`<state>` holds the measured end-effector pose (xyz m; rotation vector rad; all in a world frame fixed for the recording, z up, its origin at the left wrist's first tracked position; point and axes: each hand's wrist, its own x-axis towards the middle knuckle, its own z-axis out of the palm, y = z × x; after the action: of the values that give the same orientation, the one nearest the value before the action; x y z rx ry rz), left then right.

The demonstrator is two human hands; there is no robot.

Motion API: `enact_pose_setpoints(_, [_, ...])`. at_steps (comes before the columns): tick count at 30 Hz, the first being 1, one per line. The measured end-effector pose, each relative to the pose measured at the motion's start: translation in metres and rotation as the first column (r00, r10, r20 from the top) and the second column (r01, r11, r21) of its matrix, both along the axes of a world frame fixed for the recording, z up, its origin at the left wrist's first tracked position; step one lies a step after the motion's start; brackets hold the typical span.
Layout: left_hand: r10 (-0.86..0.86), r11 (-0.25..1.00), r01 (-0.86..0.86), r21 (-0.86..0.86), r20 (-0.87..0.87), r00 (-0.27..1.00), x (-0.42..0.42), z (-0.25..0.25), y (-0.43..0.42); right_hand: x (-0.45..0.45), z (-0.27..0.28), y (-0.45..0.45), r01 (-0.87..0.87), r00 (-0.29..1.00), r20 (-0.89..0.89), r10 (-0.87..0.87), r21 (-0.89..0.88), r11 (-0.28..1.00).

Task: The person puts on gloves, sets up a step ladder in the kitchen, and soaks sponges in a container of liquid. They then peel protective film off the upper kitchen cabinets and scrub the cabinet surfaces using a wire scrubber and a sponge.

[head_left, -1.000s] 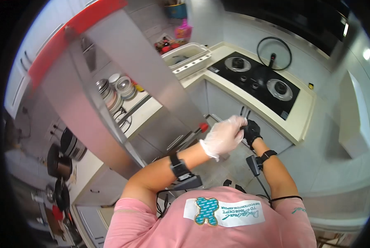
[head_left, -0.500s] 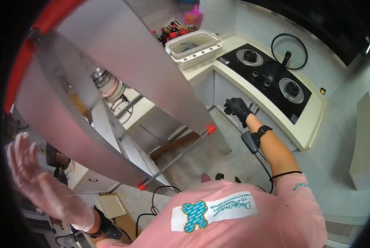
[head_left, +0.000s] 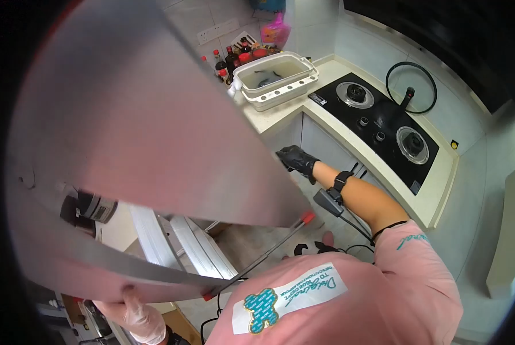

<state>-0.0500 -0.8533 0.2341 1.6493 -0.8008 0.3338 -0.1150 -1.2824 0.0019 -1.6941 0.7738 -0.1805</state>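
A large silver stepladder with smooth metal rails fills the left of the head view, close to the camera. A thin metal strut with red end caps joins its two rails. My left hand, in a clear glove, grips the lower rail from below; a finger lies on its face and the others are partly hidden. In a black glove, my right hand has its fingers curled at the upper rail's right edge, with the fingertips partly hidden there. White metal steps show between the rails.
A black gas hob is set in the pale counter at right. A white basin holding water stands beside sauce bottles. A dark tub shows at left. Dark cables hang near my body.
My left hand has come down and right onto the lower rail. My right hand has moved left to the upper rail's edge. The stepladder now looms larger and has shifted in view.
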Motion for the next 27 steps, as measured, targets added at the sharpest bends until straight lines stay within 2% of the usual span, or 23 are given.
enact_pose_setpoints(2, [0.140, 0.977, -0.144, -0.158, -0.035, 0.990, -0.009, -0.007, 0.000, 0.009, -0.010, -0.004, -0.055, 0.998, -0.007, 0.055, 0.037, 0.998])
enact_pose_setpoints(3, [-0.018, 0.996, 0.016, -0.090, -0.022, 1.000, -0.004, -0.009, 0.014, 0.011, -0.010, -0.007, -0.098, 0.995, -0.004, 0.098, 0.025, 0.995])
enact_pose_setpoints(4, [-0.016, 0.995, 0.013, -0.095, -0.034, 0.999, 0.005, -0.014, 0.017, 0.021, -0.007, -0.014, -0.105, 0.994, -0.042, 0.106, 0.017, 0.994])
enact_pose_setpoints(6, [0.152, 0.977, -0.169, -0.130, -0.134, 0.979, -0.008, -0.005, 0.006, 0.040, -0.029, -0.039, -0.178, 0.982, 0.034, 0.187, -0.182, 0.967])
enact_pose_setpoints(8, [0.159, 0.980, -0.167, -0.106, -0.085, 0.984, -0.010, -0.007, -0.006, 0.043, -0.016, -0.062, -0.180, 0.983, 0.019, 0.185, -0.143, 0.973])
enact_pose_setpoints(9, [0.249, 0.905, -0.308, -0.292, -0.221, 0.943, -0.010, -0.010, -0.013, 0.045, -0.010, -0.071, -0.172, 0.985, 0.009, 0.174, -0.093, 0.981])
enact_pose_setpoints(10, [0.305, 0.775, -0.454, -0.440, -0.369, 0.878, -0.011, -0.012, -0.019, 0.048, -0.007, -0.080, -0.187, 0.982, -0.002, 0.187, -0.091, 0.978])
enact_pose_setpoints(11, [0.260, 0.786, -0.427, -0.448, -0.387, 0.885, -0.011, -0.010, -0.024, 0.054, -0.007, -0.093, -0.129, 0.991, 0.017, 0.130, -0.045, 0.991])
enact_pose_setpoints(13, [0.293, 0.818, -0.402, -0.413, -0.303, 0.907, -0.007, -0.009, -0.029, 0.067, -0.007, -0.121, -0.049, 0.996, 0.077, 0.045, 0.049, 0.998])
enact_pose_setpoints(16, [0.323, 0.834, -0.387, -0.393, -0.220, 0.921, -0.006, -0.011, -0.030, 0.092, -0.001, -0.151, 0.002, 0.997, 0.079, 0.000, -0.033, 0.999])
enact_pose_setpoints(17, [0.332, 0.837, -0.386, -0.389, -0.200, 0.922, -0.006, -0.011, -0.028, 0.115, -0.019, -0.176, -0.037, 0.992, 0.106, 0.075, -0.321, 0.946])
enact_pose_setpoints(18, [0.340, 0.841, -0.385, -0.380, -0.180, 0.923, -0.005, -0.010, -0.027, 0.124, -0.008, -0.176, -0.058, 0.982, 0.115, 0.151, -0.575, 0.816])
enact_pose_setpoints(19, [0.349, 0.843, -0.383, -0.378, -0.159, 0.924, -0.004, -0.012, -0.028, 0.125, 0.000, -0.176, 0.019, 0.994, 0.087, 0.059, -0.700, 0.713])
enact_pose_setpoints(20, [0.346, 0.852, -0.373, -0.368, -0.139, 0.928, -0.003, -0.013, -0.028, 0.130, 0.012, -0.175, -0.005, 1.000, 0.010, 0.017, -0.711, 0.703])
enact_pose_setpoints(22, [0.355, 0.861, -0.369, -0.350, -0.108, 0.929, -0.004, -0.011, -0.022, 0.153, 0.022, -0.182, -0.108, 0.993, -0.115, 0.025, -0.808, 0.580])
enact_pose_setpoints(25, [0.380, 0.874, -0.378, -0.306, -0.055, 0.923, -0.006, -0.013, -0.014, 0.194, 0.019, -0.204, -0.131, 0.977, -0.095, 0.189, -0.972, 0.193])
enact_pose_setpoints(26, [0.390, 0.879, -0.382, -0.287, -0.030, 0.920, -0.006, -0.014, -0.012, 0.209, 0.029, -0.203, -0.223, 0.966, -0.201, 0.163, -0.966, 0.130])
enact_pose_setpoints(27, [0.393, 0.888, -0.381, -0.258, -0.008, 0.920, -0.006, -0.013, -0.006, 0.229, 0.018, -0.209, -0.132, 0.975, -0.128, 0.182, -0.991, 0.013])
